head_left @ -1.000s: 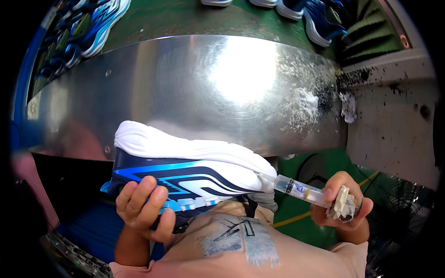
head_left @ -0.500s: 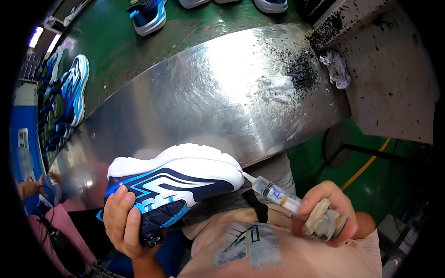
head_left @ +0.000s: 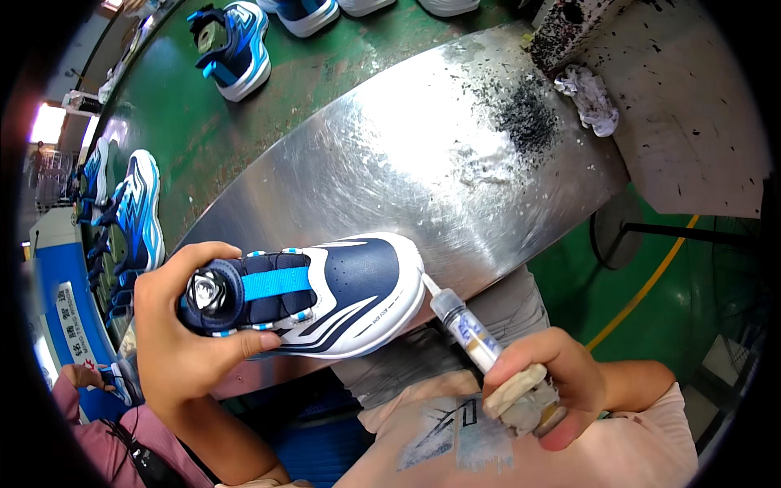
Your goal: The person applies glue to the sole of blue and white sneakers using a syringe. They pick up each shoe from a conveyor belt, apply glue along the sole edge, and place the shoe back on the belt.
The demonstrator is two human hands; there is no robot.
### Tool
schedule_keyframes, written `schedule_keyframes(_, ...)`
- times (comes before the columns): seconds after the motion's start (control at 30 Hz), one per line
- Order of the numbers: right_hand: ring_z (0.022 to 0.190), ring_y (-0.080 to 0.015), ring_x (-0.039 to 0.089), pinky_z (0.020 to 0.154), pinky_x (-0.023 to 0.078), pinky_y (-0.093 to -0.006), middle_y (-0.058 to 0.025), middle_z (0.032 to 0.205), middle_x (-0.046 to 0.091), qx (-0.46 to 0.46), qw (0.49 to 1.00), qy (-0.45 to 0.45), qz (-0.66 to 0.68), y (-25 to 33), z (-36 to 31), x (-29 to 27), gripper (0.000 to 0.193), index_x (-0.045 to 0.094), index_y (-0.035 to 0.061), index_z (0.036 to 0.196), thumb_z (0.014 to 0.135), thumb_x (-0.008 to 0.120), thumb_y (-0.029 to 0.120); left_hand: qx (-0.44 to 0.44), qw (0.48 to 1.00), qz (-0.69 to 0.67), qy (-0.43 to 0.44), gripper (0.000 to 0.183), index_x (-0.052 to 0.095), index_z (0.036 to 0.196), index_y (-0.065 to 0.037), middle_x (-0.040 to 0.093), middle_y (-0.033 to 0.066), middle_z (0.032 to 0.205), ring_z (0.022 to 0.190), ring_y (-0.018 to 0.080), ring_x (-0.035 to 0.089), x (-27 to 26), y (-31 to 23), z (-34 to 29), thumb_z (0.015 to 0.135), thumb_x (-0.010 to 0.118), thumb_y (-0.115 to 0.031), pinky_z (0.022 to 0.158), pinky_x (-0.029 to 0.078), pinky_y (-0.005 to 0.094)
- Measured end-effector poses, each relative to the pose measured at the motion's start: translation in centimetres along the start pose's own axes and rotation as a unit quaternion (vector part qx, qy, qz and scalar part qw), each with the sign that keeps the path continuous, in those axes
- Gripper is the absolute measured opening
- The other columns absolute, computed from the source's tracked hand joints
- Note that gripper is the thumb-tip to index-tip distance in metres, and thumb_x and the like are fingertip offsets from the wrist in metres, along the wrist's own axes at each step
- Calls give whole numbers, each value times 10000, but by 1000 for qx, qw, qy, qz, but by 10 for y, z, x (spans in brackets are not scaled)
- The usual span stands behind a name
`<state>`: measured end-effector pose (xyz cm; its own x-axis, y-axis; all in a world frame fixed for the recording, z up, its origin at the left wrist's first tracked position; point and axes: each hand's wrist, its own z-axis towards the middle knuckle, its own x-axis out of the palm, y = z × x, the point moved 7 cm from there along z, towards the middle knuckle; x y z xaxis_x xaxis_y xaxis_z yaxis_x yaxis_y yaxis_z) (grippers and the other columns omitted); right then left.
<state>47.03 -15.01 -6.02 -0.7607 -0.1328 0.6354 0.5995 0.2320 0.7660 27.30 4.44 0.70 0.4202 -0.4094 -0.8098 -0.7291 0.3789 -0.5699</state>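
A navy, white and bright blue sports shoe [head_left: 358, 268] is held upright over the near edge of the metal plate, its toe to the right. My left hand [head_left: 183, 325] grips it around the heel and ankle, thumb on the near side and fingers across the back. In my right hand [head_left: 545, 382] is a clear plastic syringe [head_left: 468, 325] with a pale tapered nozzle. That nozzle's tip is at the shoe's toe, by the white sole edge; whether it touches I cannot tell. Crumpled pale material [head_left: 521, 398] is bunched around the syringe's rear end, within the same hand.
The shiny metal plate [head_left: 325, 179] has dark and white residue at its right. Beside it lies a crumpled white cloth [head_left: 589, 99] against a stained panel [head_left: 675, 122]. More shoes [head_left: 236, 53] stand on the green table [head_left: 317, 77]. A co-worker's pink sleeve [head_left: 154, 439] is at lower left.
The shoe has turned from lying on its side, sole away from me, to upright with its top showing. My left hand has shifted round its heel. The syringe has moved slightly left.
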Motion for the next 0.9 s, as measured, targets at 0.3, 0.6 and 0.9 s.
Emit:
schedule_keyframes(0.3,847,-139,567,752,469,-262,-97,986,585,-85,983,-60,-151,50,21,-5,823,386,-43,1257,791,632,589,-20,981,-152,119,618,620,965,7,634,36,854,811,104,591,-15,45,48,451,884,-210,762,464,232)
schedule_keyframes(0.6,824,-125,540,734,460,-267,-60,932,548,-153,944,-187,-225,74,32,-61,676,410,19,1242,843,638,515,-244,904,125,-329,719,487,1251,-89,645,206,1082,977,360,640,-82,145,163,597,749,-237,877,495,385)
schedule_keyframes(0.9,861,-66,508,725,441,-212,-31,977,549,-28,904,-234,-357,59,52,-82,376,460,30,1227,899,594,157,-19,908,-263,-325,641,463,1332,-96,532,209,1267,1069,233,561,-74,166,148,773,748,-226,825,472,307)
